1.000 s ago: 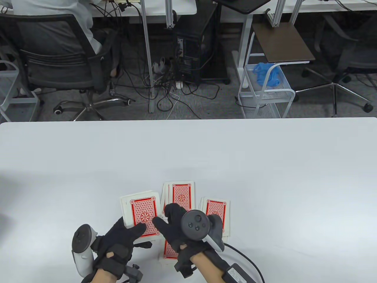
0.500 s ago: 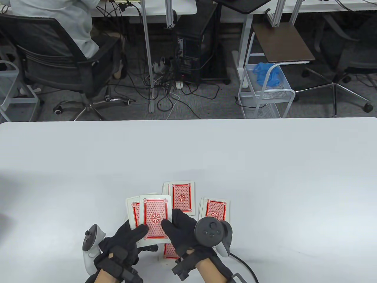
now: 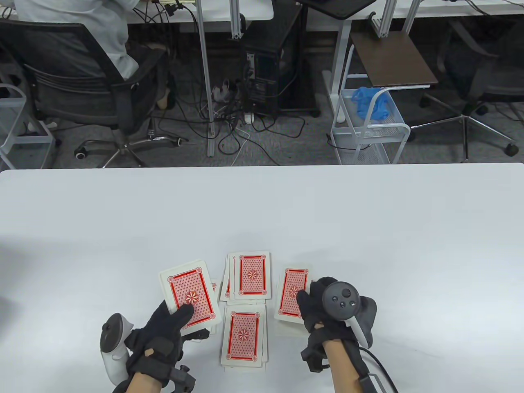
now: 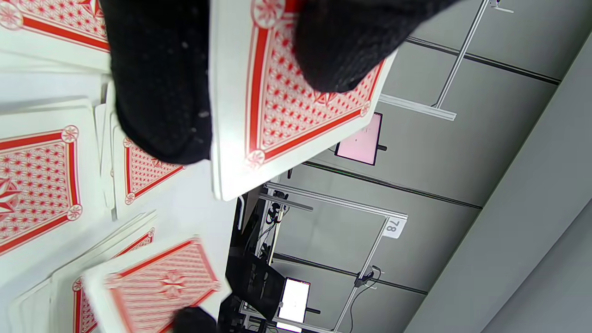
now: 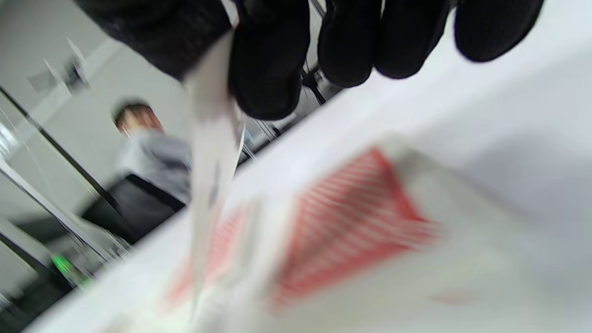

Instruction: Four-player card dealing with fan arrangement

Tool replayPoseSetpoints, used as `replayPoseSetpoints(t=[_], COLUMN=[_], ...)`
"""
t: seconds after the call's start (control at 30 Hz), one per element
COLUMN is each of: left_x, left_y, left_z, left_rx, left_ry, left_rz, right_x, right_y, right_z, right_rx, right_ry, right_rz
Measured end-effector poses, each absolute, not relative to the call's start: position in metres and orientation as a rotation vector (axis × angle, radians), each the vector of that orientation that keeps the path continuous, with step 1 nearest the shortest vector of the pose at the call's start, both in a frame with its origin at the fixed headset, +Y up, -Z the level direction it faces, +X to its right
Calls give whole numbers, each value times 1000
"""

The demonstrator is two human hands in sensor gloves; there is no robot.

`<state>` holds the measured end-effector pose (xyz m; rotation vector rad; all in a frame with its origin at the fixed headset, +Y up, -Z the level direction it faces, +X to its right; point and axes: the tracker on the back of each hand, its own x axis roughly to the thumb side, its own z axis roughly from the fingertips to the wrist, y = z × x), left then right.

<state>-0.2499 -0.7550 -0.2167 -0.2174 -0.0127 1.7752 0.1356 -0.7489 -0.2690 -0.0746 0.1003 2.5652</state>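
Observation:
My left hand (image 3: 180, 316) grips the red-backed deck (image 3: 189, 295) at the near left, thumb across its top card. In the left wrist view the deck (image 4: 296, 101) sits between my thumb and fingers (image 4: 157, 83). My right hand (image 3: 308, 302) pinches a single card (image 3: 292, 294) and holds it over the right pile (image 3: 314, 283). In the blurred right wrist view the card (image 5: 212, 152) shows edge-on above the pile (image 5: 351, 231). A far middle pile (image 3: 249, 276) and a near middle pile (image 3: 243, 336) lie face down on the white table (image 3: 368, 229). The deck mostly hides a left pile (image 3: 213, 286).
The piles cluster near the table's front edge. Beyond the far edge are office chairs (image 3: 82, 90), floor cables, a computer tower (image 3: 270, 69) and a white wire cart (image 3: 368, 127). A person sits at the back left.
My right hand took the top card off the deck and carried it right, over the right pile. My left hand drew the deck back left, uncovering the near middle pile.

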Motion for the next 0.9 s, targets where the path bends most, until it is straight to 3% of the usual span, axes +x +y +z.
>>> replayPoseSetpoints(t=[0.27, 0.37, 0.5, 0.73, 0.9], left_x=[-250, -248, -240, -226, -220], left_y=[-755, -755, -756, -756, -755], left_z=[-216, -216, -217, -212, -210], left_rx=[-224, -231, -246, -263, -299], left_ry=[-24, -26, -39, -25, -93], left_rz=[1743, 1727, 1695, 1705, 1766], right_x=[119, 115, 89, 22, 11], right_y=[-769, -761, -730, -703, -698], right_z=[-275, -273, -260, -232, -228], right_rx=[-162, -162, 84, 385, 429], right_ry=[199, 139, -198, -81, -249], right_rz=[3114, 3096, 2681, 2247, 2325])
